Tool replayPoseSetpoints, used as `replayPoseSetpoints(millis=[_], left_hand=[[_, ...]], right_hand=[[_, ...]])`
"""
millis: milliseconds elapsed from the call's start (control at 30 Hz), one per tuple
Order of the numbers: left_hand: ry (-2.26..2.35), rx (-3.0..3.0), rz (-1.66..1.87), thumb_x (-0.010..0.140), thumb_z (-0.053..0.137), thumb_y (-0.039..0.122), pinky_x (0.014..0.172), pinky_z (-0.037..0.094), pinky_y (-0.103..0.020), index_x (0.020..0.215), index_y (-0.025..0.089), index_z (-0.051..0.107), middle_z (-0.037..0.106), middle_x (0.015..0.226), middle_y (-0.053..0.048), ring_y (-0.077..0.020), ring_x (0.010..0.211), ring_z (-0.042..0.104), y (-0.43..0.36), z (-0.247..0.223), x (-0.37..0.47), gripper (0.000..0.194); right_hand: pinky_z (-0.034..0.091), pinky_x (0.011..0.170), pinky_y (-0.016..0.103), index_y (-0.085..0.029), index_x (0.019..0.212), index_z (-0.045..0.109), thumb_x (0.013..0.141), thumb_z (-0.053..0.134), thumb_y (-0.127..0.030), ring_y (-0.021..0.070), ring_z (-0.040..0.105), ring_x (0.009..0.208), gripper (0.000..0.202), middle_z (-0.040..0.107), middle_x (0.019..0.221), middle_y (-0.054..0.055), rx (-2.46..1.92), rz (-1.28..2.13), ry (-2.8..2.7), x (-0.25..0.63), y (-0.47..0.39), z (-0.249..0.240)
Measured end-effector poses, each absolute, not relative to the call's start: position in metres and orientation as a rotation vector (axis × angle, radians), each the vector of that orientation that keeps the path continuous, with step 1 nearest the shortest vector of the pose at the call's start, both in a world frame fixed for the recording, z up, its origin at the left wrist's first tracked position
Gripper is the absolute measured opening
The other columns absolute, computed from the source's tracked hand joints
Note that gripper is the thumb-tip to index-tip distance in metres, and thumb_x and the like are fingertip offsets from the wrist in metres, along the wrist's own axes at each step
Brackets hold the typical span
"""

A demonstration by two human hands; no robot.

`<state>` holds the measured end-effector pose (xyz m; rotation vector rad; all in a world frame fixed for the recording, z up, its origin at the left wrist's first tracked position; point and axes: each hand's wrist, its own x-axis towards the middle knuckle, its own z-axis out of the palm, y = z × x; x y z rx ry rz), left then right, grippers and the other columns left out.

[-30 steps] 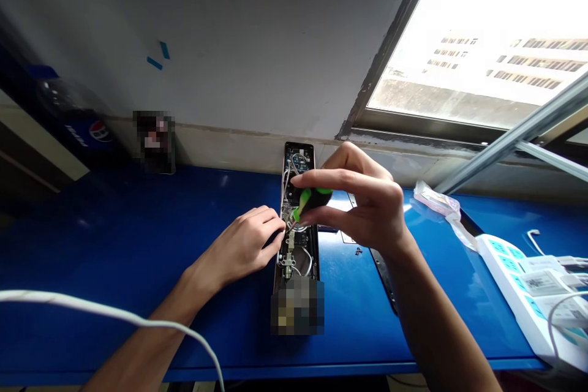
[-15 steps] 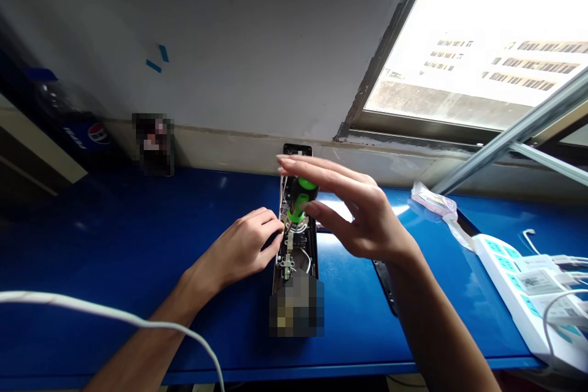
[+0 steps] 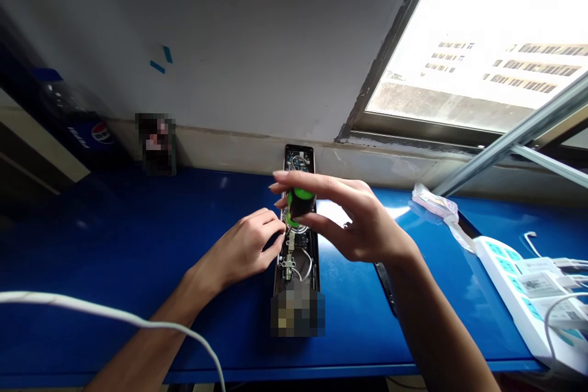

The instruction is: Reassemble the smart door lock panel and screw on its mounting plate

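A long, narrow dark housing (image 3: 316, 263) lies open on the glossy blue table (image 3: 248, 331), around the middle of its length, with one end near the far edge by the wall and the other pointing to the near edge. Inside show a circuit board (image 3: 301, 162) at the far end, pale metal fittings (image 3: 288, 262) and a looping white wire (image 3: 309, 262) nearer the front.

The right hand (image 3: 367, 220) holds a stubby green-and-black screwdriver handle (image 3: 304, 203) above the middle of the housing, thumb against the near side, fingers stretched out over and behind it. The left hand (image 3: 252, 242) has its fingers bent and drawn together at the housing's left rim; whether they pinch a small part or only brace the rim, I cannot tell.

The step in hand looks like turning the tool on something in the middle of the housing, though its tip is hidden. The next move seems to call for an upright tool, light downward pressure and a steady housing, with the tip clear of the wires.

A dark flat panel (image 3: 386, 291) lies to the right, partly behind the right forearm; a white power strip (image 3: 503, 263) sits towards the table's right edge.
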<state>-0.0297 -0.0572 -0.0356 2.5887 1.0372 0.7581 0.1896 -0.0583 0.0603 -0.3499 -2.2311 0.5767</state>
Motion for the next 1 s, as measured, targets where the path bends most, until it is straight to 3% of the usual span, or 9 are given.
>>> replayPoseSetpoints(millis=[167, 333, 467, 700, 833, 1000], left_hand=[[1.062, 2.552, 0.759, 0.098, 0.058, 0.014, 0.081, 0.057, -0.035, 0.092, 0.018, 0.068, 0.071, 0.093, -0.005, -0.0227, 0.092, 0.069, -0.058, -0.032, -0.029, 0.012], [1.057, 2.481, 0.761, 0.098, 0.058, 0.016, 0.084, 0.058, -0.035, 0.099, 0.018, 0.069, 0.072, 0.100, -0.006, -0.0226, 0.097, 0.070, -0.058, -0.034, -0.029, 0.011], [1.067, 2.491, 0.767, 0.100, 0.056, 0.019, 0.089, 0.058, -0.037, 0.093, 0.018, 0.069, 0.071, 0.099, -0.007, -0.0229, 0.098, 0.069, -0.059, -0.035, -0.030, 0.015], [1.063, 2.507, 0.860, 0.101, 0.058, 0.021, 0.087, 0.057, -0.035, 0.110, 0.020, 0.072, 0.070, 0.105, -0.006, -0.0199, 0.097, 0.067, -0.060, -0.027, -0.028, 0.016], [0.926, 2.569, 0.865, 0.101, 0.058, 0.019, 0.093, 0.057, -0.038, 0.111, 0.018, 0.072, 0.070, 0.108, -0.008, -0.0224, 0.105, 0.065, -0.059, -0.019, -0.013, 0.016], [0.801, 2.737, 0.756, 0.101, 0.058, 0.016, 0.094, 0.057, -0.042, 0.108, 0.017, 0.072, 0.070, 0.105, -0.009, -0.0255, 0.108, 0.062, -0.052, -0.010, 0.014, 0.016]], right_hand=[[0.062, 0.089, 0.030, -0.018, 0.136, 0.064, 0.095, 0.074, -0.018, 0.0154, 0.073, 0.101, 0.043, 0.076, 0.117, 0.007, -0.332, 0.463, -2.226, 0.187, -0.056, 0.057], [0.058, 0.068, 0.028, -0.023, 0.120, 0.069, 0.089, 0.082, -0.029, 0.0128, 0.062, 0.078, 0.034, 0.071, 0.099, 0.003, -0.411, 0.242, -2.184, 0.185, -0.048, 0.050], [0.058, 0.069, 0.029, -0.023, 0.120, 0.068, 0.090, 0.082, -0.030, 0.0135, 0.063, 0.078, 0.034, 0.071, 0.098, 0.003, -0.459, 0.195, -2.147, 0.182, -0.049, 0.049], [0.063, 0.070, 0.037, -0.031, 0.126, 0.070, 0.078, 0.088, -0.017, 0.0191, 0.073, 0.082, 0.053, 0.077, 0.102, 0.001, -0.546, -0.005, -1.787, 0.221, -0.056, 0.050], [0.061, 0.060, 0.029, -0.029, 0.121, 0.069, 0.085, 0.083, -0.019, 0.0136, 0.070, 0.072, 0.040, 0.077, 0.102, 0.001, -0.750, -0.216, -1.910, 0.254, -0.054, 0.028], [0.065, 0.083, 0.034, -0.020, 0.121, 0.064, 0.095, 0.071, -0.017, 0.0183, 0.076, 0.094, 0.027, 0.080, 0.109, 0.008, -0.865, -0.263, -2.167, 0.271, -0.059, -0.020]])
